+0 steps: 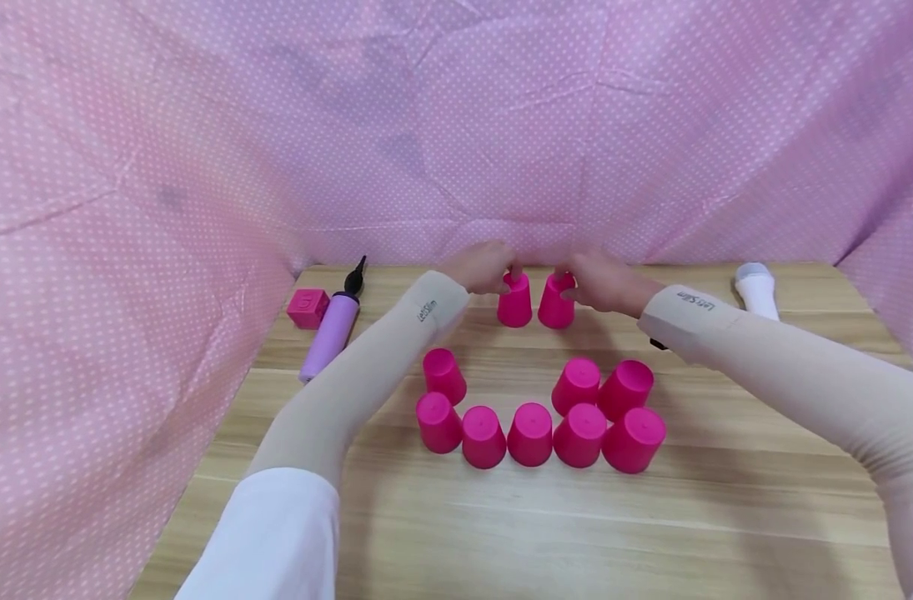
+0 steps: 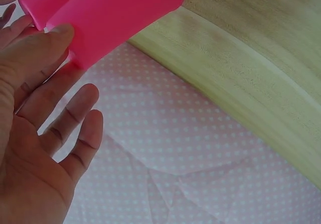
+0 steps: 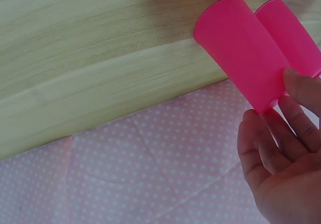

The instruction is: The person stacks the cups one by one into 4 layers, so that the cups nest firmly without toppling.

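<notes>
At the back of the table, my left hand (image 1: 482, 268) pinches an upside-down pink cup (image 1: 514, 308) near its narrow top end. My right hand (image 1: 604, 283) has thumb and fingers around the top of another pink cup (image 1: 557, 310), a small gap to its right. In the left wrist view the thumb lies along the side of the cup (image 2: 125, 18), while the outer fingers spread away from it. The right wrist view has thumb and fingertips at the narrow end of its cup (image 3: 241, 53).
Nearer me stands a front row of several upside-down pink cups (image 1: 530, 435). Behind it are one cup (image 1: 444, 377) at left and two cups (image 1: 577, 387) at right. A pink cube (image 1: 308, 308) and purple hand pump (image 1: 330, 335) lie left, a white device (image 1: 756, 290) right. Dotted cloth (image 1: 456, 150) hangs behind.
</notes>
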Action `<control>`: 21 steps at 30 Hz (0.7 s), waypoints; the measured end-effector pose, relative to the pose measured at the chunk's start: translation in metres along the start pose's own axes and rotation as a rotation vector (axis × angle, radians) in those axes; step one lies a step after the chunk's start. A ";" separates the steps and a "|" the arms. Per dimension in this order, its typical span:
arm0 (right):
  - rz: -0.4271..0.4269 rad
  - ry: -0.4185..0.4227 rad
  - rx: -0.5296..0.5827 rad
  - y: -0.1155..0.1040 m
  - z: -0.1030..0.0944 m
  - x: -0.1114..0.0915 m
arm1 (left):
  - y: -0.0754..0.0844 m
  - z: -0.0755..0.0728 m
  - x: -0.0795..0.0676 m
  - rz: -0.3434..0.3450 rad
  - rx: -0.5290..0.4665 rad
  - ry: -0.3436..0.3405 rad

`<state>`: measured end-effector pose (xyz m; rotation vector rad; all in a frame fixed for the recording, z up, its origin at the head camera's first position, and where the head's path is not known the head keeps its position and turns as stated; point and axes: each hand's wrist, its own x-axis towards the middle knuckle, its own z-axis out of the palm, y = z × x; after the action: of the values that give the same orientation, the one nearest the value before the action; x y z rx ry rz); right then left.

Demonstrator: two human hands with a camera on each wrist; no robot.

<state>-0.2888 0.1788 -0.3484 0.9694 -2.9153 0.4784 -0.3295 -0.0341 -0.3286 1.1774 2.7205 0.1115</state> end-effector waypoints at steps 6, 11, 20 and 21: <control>-0.012 0.002 0.015 0.000 0.000 0.001 | -0.002 0.000 -0.002 -0.002 -0.038 -0.004; -0.126 0.037 0.023 -0.007 -0.006 -0.010 | -0.008 -0.004 -0.011 0.012 -0.099 -0.005; -0.293 -0.020 -0.007 -0.040 -0.024 -0.071 | 0.003 -0.025 -0.093 0.104 -0.051 0.036; -0.285 -0.048 -0.002 -0.044 -0.025 -0.077 | 0.005 -0.024 -0.104 0.127 -0.028 0.040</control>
<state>-0.2027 0.1978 -0.3224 1.3851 -2.7498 0.4400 -0.2608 -0.1070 -0.2904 1.3536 2.6676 0.1911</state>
